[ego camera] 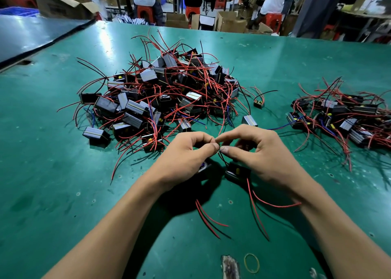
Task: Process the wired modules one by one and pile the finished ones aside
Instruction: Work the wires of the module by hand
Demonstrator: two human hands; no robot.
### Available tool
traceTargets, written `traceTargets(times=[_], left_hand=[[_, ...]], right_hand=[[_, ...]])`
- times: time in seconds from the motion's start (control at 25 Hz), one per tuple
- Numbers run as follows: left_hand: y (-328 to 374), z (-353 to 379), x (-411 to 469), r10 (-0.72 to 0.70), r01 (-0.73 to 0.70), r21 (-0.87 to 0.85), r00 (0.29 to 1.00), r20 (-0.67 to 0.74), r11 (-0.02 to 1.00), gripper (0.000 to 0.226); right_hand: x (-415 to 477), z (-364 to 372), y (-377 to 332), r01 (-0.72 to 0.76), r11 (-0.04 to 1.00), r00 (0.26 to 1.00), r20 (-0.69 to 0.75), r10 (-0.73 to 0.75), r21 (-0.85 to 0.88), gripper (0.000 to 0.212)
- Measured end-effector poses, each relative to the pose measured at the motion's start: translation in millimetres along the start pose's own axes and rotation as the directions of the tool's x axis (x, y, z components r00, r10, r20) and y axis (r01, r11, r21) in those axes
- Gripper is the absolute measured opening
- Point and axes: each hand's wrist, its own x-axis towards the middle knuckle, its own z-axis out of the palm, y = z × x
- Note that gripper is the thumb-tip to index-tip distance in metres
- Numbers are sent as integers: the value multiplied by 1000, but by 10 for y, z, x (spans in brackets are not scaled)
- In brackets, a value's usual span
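Left hand (186, 151) and right hand (260, 149) pinch thin wire ends (219, 149) together just above a module (237, 171) close in front, so work is early: the small pile (342, 115) at right (likely the finished ones) is far outweighed by the big pile (165, 92).

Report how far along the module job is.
Done: probably the smaller pile of black red-wired modules at right. In hand: the left hand and right hand pinch the wire ends of one black module. Left: the large central heap, clearly most of the work.
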Motion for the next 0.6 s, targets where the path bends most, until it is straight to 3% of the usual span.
traceTargets(times=[0.28,0.4,0.48,0.6], left_hand=[[34,-42,-32,35,-35,-15,999,42,999,13],[40,-49,-32,51,-51,5,998,48,999,12],[33,-24,-37,60,-63,51,996,63,997,12],[10,7,-24,55,-57,52,998,44,997,12]], right_hand=[[11,-24,36,7,1000,1000,-22,-7,21,3],[22,-11,45,-215,958,974,117,196,190,17],[40,-17,50,-453,811,886,288,364,369,21],[50,-34,86,-523,750,848,338,408,406,22]])
